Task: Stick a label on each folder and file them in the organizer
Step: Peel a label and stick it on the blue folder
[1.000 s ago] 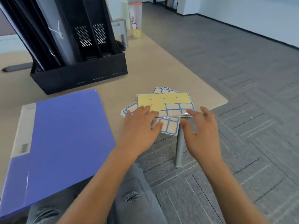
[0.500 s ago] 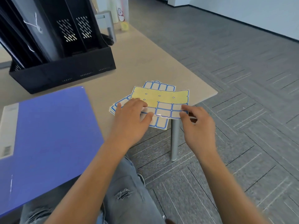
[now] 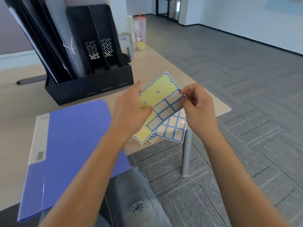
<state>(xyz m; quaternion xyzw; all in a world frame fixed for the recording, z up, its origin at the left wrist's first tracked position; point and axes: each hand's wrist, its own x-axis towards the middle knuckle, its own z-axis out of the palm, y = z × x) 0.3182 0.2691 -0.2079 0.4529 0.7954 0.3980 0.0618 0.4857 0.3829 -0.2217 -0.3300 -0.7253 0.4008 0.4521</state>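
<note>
Head cam: both hands work a yellow-backed label sheet w/ blue-bordered stickers [image 3: 161,104], raised just above the beige desk [image 3: 91,99] near its right corner. Left hand [image 3: 131,110] holds the sheet by its left side, thumb across the front, fingers behind. Right hand [image 3: 197,104] pinches at the sheet's upper right edge, fingertips curled onto a corner label there; can't tell if it's lifted yet. Judgement: step in hand is peeling one label. To do it well, keep the left grip firm, catch only the label's corner w/ a nail, peel slow and low so it doesn't curl or tear. Sheet looks mostly used, bare yellow backing on top, about five labels left at the lower right. More label sheets [image 3: 172,130] lie beneath on the desk. Blue plastic folder w/ a white spine strip [image 3: 70,145] lies flat at left, overhanging the near edge; black slotted file organizer [image 3: 91,66] stands behind it, w/ folders in its left slots.
</note>
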